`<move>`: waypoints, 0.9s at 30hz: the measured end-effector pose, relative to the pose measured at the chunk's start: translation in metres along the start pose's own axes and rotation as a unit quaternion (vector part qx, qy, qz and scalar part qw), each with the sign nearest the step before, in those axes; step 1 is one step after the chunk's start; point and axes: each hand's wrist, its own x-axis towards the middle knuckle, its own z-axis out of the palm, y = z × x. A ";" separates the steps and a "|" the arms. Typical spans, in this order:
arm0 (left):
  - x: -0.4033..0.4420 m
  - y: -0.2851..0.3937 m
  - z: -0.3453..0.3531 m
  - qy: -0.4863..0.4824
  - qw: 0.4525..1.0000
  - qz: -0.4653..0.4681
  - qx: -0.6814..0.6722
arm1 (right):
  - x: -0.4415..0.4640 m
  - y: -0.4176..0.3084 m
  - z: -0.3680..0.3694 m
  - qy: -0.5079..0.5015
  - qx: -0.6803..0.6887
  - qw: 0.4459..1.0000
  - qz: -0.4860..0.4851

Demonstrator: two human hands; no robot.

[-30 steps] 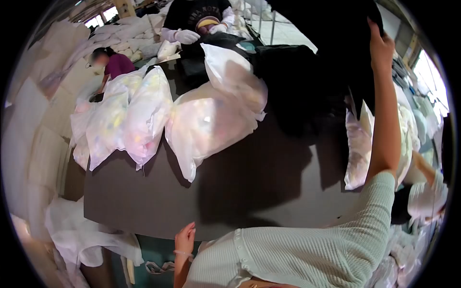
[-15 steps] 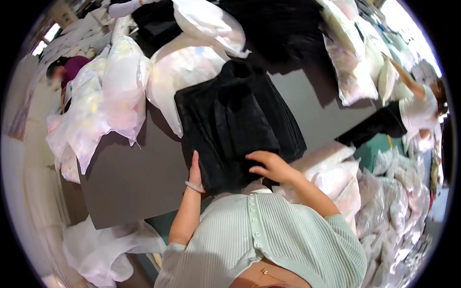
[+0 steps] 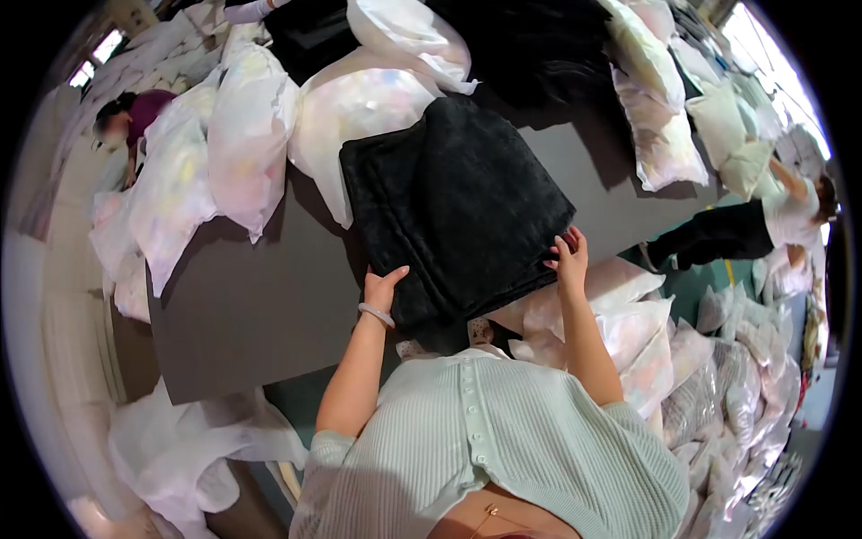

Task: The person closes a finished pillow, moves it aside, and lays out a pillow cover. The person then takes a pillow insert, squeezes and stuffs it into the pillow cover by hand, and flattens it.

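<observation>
A folded stack of black, velvety cloth (image 3: 467,202) lies at the near edge of the grey table, its upper layer spread fairly flat with creases along the left side. My left hand (image 3: 384,289), with a pale bangle at the wrist, grips the near left edge, thumb on top and fingers mostly hidden below. At the near right corner my right hand (image 3: 569,260) pinches the cloth's edge between curled fingers and thumb. The lower layers show only as a thin edge beside the right hand.
The grey table (image 3: 242,314) carries stuffed white bags (image 3: 247,144) at left and a pillow-like bag (image 3: 660,126) at right. More black cloth (image 3: 530,54) lies at the back. Bags (image 3: 628,314) crowd the floor at right. Co-workers (image 3: 790,207) stand right and far left.
The top cloth has gone from bunched to flat, covering the stack below. My right hand has moved right to the corner; my left thumb now lies over the left edge.
</observation>
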 end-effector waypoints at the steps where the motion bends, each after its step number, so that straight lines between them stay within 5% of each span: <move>1: -0.003 0.000 0.001 -0.010 1.000 0.009 -0.004 | -0.001 -0.006 0.002 -0.006 -0.149 0.982 -0.118; 2: -0.004 0.001 0.002 -0.004 1.000 0.013 -0.005 | -0.001 -0.014 -0.001 0.004 -0.229 0.943 -0.241; 4: -0.005 -0.001 0.004 0.016 0.999 0.039 0.018 | -0.013 -0.061 0.006 -0.169 -0.307 0.821 -0.450; 5: -0.011 0.001 0.012 0.024 0.999 0.042 0.016 | -0.015 -0.065 0.009 -0.316 -0.284 0.791 -0.440; 6: -0.021 0.009 0.022 0.138 0.969 0.105 0.178 | -0.022 -0.064 0.014 -0.402 -0.315 0.733 -0.449; 7: -0.032 0.019 0.031 0.246 0.896 0.160 0.334 | -0.027 -0.055 0.016 -0.451 -0.362 0.659 -0.481; 8: -0.042 0.031 0.038 0.320 0.706 0.379 0.506 | -0.032 -0.043 0.017 -0.455 -0.383 0.644 -0.482; 9: -0.049 0.040 0.045 0.327 0.704 0.374 0.507 | -0.033 -0.031 0.018 -0.459 -0.403 0.629 -0.481; 11: -0.053 0.054 0.059 0.204 0.758 0.393 0.478 | -0.024 -0.018 0.019 -0.456 -0.384 0.636 -0.491; 12: -0.053 0.056 0.069 0.149 0.857 0.267 0.416 | -0.020 -0.015 0.019 -0.447 -0.369 0.646 -0.498; 13: -0.044 0.050 0.072 0.140 0.876 0.196 0.418 | -0.017 -0.016 0.019 -0.453 -0.363 0.641 -0.502; 16: -0.008 0.036 0.074 0.173 0.833 0.156 0.501 | -0.011 -0.024 0.022 -0.460 -0.337 0.661 -0.488; 19: 0.001 0.043 0.096 0.158 0.875 0.105 0.445 | -0.007 -0.043 0.021 -0.499 -0.355 0.654 -0.444; 21: 0.007 0.058 0.105 0.189 0.871 0.241 0.384 | -0.002 -0.053 0.027 -0.541 -0.332 0.653 -0.412; 23: -0.022 0.096 0.107 0.120 0.901 0.289 0.302 | -0.013 -0.065 0.024 -0.538 -0.277 0.683 -0.409; 25: -0.021 0.100 0.067 0.002 0.941 0.268 0.206 | -0.027 -0.097 0.020 -0.640 -0.235 0.691 -0.239; 27: -0.023 0.089 0.029 -0.041 0.985 0.159 0.047 | -0.016 -0.101 0.022 -0.663 -0.226 0.694 -0.163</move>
